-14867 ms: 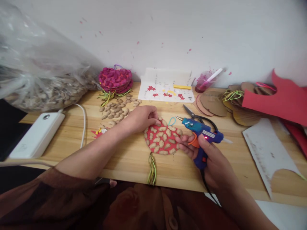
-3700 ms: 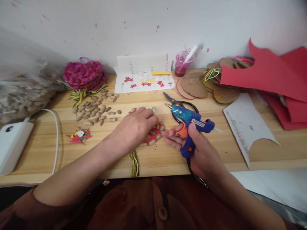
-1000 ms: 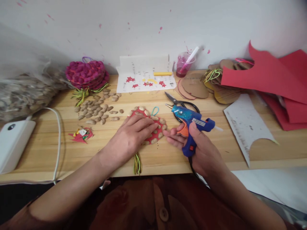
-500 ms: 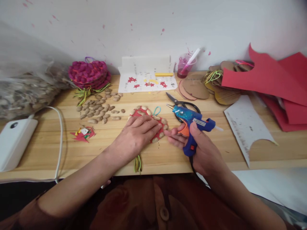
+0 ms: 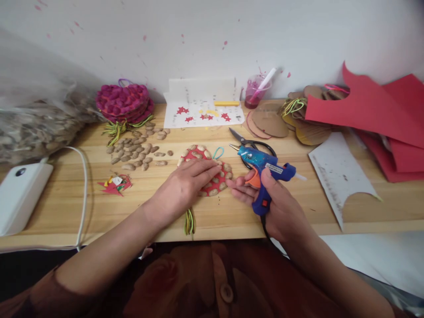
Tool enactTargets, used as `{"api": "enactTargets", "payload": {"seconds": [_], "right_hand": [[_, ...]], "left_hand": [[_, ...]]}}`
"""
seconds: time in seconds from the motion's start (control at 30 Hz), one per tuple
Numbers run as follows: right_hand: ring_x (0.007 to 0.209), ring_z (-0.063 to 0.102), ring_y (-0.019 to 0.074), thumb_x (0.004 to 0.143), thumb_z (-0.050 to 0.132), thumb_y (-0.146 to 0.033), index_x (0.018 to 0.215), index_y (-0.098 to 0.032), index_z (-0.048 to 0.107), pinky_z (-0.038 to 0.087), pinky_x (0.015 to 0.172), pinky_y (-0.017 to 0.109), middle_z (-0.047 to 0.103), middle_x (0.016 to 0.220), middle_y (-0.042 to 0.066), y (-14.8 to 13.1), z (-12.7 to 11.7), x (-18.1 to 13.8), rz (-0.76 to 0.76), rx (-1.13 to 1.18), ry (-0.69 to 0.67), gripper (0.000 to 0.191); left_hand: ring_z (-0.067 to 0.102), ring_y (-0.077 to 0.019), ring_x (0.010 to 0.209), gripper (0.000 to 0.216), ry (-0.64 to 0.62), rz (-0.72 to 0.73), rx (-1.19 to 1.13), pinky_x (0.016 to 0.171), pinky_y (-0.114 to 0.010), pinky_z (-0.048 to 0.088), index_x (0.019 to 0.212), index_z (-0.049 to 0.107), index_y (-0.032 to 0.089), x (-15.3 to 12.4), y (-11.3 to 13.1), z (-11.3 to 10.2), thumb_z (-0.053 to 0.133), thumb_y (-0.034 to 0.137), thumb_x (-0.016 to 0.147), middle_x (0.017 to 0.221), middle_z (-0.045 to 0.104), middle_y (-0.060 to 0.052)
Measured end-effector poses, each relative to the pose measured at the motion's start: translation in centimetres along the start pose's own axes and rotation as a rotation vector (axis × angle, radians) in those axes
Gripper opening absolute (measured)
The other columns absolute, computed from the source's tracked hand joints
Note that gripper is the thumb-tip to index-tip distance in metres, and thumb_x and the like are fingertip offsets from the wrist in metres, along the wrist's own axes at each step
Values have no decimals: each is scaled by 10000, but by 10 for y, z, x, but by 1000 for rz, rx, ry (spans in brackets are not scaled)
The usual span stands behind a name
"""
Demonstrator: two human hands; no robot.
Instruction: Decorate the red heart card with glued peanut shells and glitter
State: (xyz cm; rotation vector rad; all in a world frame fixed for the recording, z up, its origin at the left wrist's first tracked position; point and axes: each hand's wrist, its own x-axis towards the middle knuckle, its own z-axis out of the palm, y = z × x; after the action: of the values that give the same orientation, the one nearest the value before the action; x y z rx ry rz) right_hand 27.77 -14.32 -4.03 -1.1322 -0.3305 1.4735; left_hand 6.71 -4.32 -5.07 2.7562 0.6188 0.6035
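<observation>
My left hand [image 5: 183, 183] lies over a red card cutout [image 5: 216, 185] with peanuts set around its edge and across its face. Its fingers are stretched out, their tips down on the piece; what is under them is hidden. The piece has a teal loop [image 5: 218, 153] at the top and a green-yellow tassel [image 5: 189, 221] toward the table's front edge. To the right, my right hand [image 5: 281, 203] grips a blue hot glue gun [image 5: 258, 158] by its handle, fingers around the orange trigger. Its nozzle points left, above black-handled scissors [image 5: 243, 140].
Loose peanuts [image 5: 132, 150] lie at left, beside red scraps [image 5: 117, 184], a white power bank [image 5: 24, 196] with cable, and a bag of peanuts [image 5: 36, 128]. Behind are a magenta craft piece [image 5: 122, 99], paper with stars [image 5: 203, 119] and a paint cup [image 5: 255, 95]. Red sheets [image 5: 371, 110] lie right.
My left hand has shifted slightly left and back over the piece, so more of its peanuts and red face show. The right hand holds the glue gun almost still.
</observation>
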Motion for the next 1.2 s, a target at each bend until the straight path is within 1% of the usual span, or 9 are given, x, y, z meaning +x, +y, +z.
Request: {"api": "enactTargets", "payload": {"seconds": [0.1, 0.23, 0.33, 0.47, 0.63, 0.8, 0.97, 1.1, 1.2], "right_hand": [[1119, 725, 313, 757, 792, -629, 844, -223, 676, 581, 962, 437, 756, 873, 57, 0, 0, 0, 0, -4, -7, 431], [1111, 729, 306, 761, 795, -614, 851, -229, 668, 574, 978, 441, 748, 853, 44, 0, 0, 0, 3, 10, -2, 415], [1089, 737, 299, 767, 790, -617, 846, -228, 664, 568, 985, 444, 743, 848, 37, -1, -1, 0, 9, 6, -4, 417], [1061, 745, 297, 774, 781, -621, 835, -226, 667, 573, 966, 447, 739, 847, 35, 0, -2, 1, 5, -4, -11, 416], [1071, 741, 297, 782, 780, -606, 839, -229, 668, 575, 954, 428, 738, 852, 34, 0, -1, 1, 10, 6, -23, 398], [1074, 740, 298, 786, 777, -611, 846, -219, 673, 578, 954, 419, 740, 869, 42, 1, -2, 1, 9, 6, -6, 410], [1061, 744, 298, 795, 763, -623, 832, -209, 678, 589, 937, 406, 741, 880, 53, 1, -1, 1, 10, -14, 7, 424], [1039, 751, 294, 763, 792, -625, 830, -209, 680, 604, 907, 392, 743, 857, 52, 0, 1, 0, -1, -23, 28, 435], [1022, 755, 294, 722, 823, -625, 828, -205, 676, 612, 893, 386, 741, 845, 50, 0, 1, 1, 0, -21, 36, 458]], "left_hand": [[610, -229, 1270, 405, 19, -38, -49, 1062, -421, 546, 1384, 584, 144, -1, 0, 1, 465, 93, 1000, 1412, 613, -151], [611, -252, 1261, 338, 11, 46, 29, 1077, -441, 539, 1315, 635, 123, 1, 4, -1, 482, 138, 1014, 1336, 662, -148], [596, -270, 1279, 335, -16, 85, 79, 1085, -477, 534, 1321, 632, 119, 3, 7, -2, 499, 182, 1021, 1332, 672, -151], [577, -278, 1303, 354, -58, 97, 104, 1073, -497, 544, 1350, 616, 126, 4, 9, -4, 486, 204, 1031, 1346, 674, -140], [552, -280, 1338, 379, -80, 93, 121, 1097, -477, 531, 1383, 593, 120, 1, 9, -4, 485, 221, 1034, 1390, 651, -129], [523, -273, 1375, 396, -99, 95, 144, 1114, -474, 512, 1414, 567, 144, -2, 8, -2, 484, 213, 1033, 1430, 625, -117], [530, -287, 1356, 399, -117, 101, 217, 1075, -461, 528, 1410, 567, 119, -2, 10, -2, 464, 234, 1042, 1441, 618, -103], [539, -290, 1326, 400, -117, 113, 294, 1046, -441, 526, 1401, 576, 105, 0, 11, -2, 450, 251, 1050, 1423, 629, -98], [540, -291, 1315, 381, -89, 124, 337, 1036, -425, 518, 1370, 603, 101, 1, 13, -1, 459, 242, 1047, 1384, 652, -94]]}}
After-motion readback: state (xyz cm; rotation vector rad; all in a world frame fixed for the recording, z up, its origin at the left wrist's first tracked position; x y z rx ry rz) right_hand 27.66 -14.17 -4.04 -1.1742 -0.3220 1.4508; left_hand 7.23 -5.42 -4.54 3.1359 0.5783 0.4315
